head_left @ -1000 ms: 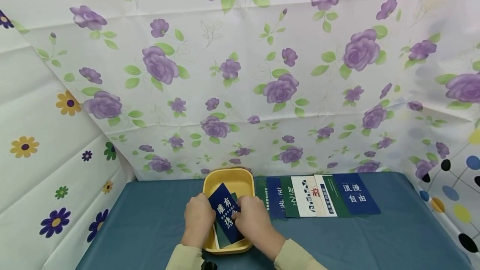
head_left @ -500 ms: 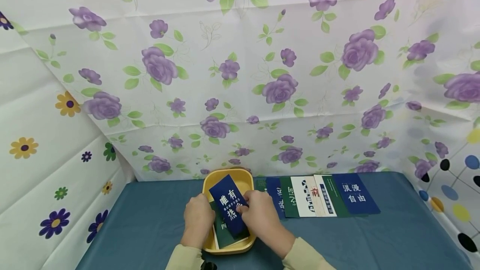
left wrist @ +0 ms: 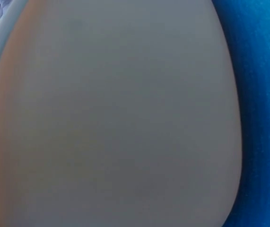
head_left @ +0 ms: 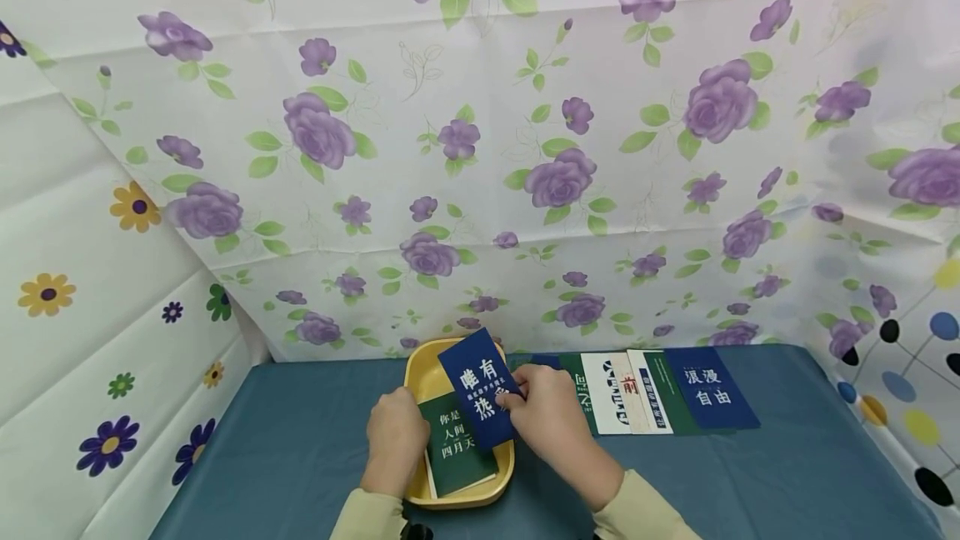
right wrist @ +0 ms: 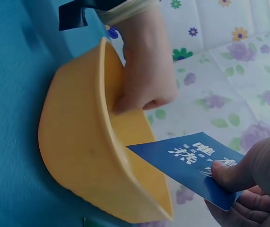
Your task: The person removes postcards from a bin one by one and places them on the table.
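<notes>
The right hand (head_left: 551,419) pinches a blue card with white characters (head_left: 478,390) by its right edge, over the right side of a yellow basket (head_left: 422,361). In the right wrist view the thumb of the right hand (right wrist: 253,184) lies on the face of the blue card (right wrist: 182,158). A green card (head_left: 453,457) lies tilted in the basket, with a pale edge under it. The left hand (head_left: 397,436) has curled fingers at the basket's left rim; its fingertips are hidden. The left wrist view is filled by blurred skin.
To the right of the basket lies a row of overlapping cards, among them a white one (head_left: 602,390) and a blue one (head_left: 716,390) at the right end. A flowered sheet (head_left: 495,190) stands behind the blue-green table cover (head_left: 322,390).
The right hand has moved the blue card up and to the right, uncovering more of the green card. The left hand has stayed at the basket's left side.
</notes>
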